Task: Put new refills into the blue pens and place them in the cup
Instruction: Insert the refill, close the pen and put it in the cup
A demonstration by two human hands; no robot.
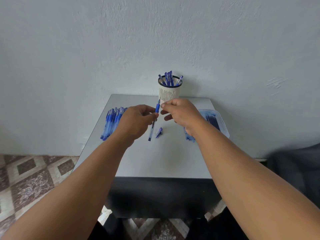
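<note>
**A:** Why is your left hand [138,118] gripping the pen [154,118] around its middle, tip up?

**B:** Probably so you can work at the tip end. Your right hand [180,113] is beside the tip with thumb and finger pinched together; whether it holds a small part or just the tip, I cannot tell. The pen's cap [159,132] lies on the counter [164,158] right under your hands, easy to pick back up.

**A:** And the rest?

**B:** A row of pens [112,122] lies to your left, a clear tray [217,118] with dark refills [213,121] to your right, each on its own hand's side. The cup [168,92] stands at the back by the wall, already holding several pens [168,77].

**A:** Any room to move?

**B:** The near half of the counter is open. The row and the tray both lie close to the side edges, so reach gently there. The cup is just behind your right hand; mind knocking it.
</note>
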